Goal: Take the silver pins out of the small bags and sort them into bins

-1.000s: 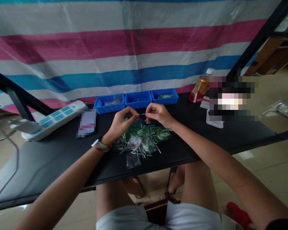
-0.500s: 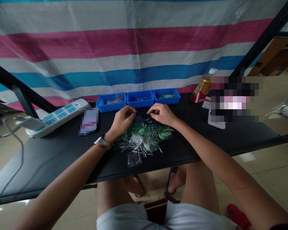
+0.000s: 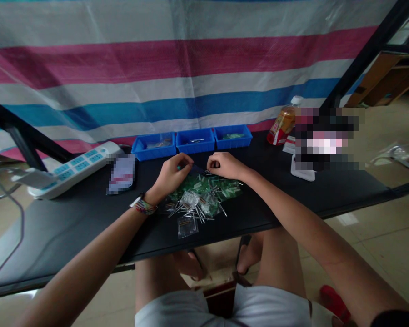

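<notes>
My left hand (image 3: 173,175) is closed in a pinch at the upper left edge of a heap on the black table. A small teal spot shows by its fingers; anything they hold is too small to make out. Across from it, my right hand (image 3: 227,165) has its fingertips pinched together low over the heap's upper edge, by some thin metal pins. What it grips, if anything, is hidden. In the heap lie green plastic packets (image 3: 230,188), clear packets (image 3: 191,200) and loose silvery pins (image 3: 202,213). One clear packet (image 3: 187,226) with brownish pieces lies at the front.
Three blue bins stand behind: the left bin (image 3: 153,154) holds clear packets, the middle bin (image 3: 196,147) thin pins, the right bin (image 3: 233,143) green packets. A power strip (image 3: 78,165) and blurred phone-like object (image 3: 122,175) lie left; a drink bottle (image 3: 282,126) stands right.
My right hand has lowered slightly towards the upper edge of the heap. My left hand has turned a little, and the teal spot now shows. The whole view has shifted slightly.
</notes>
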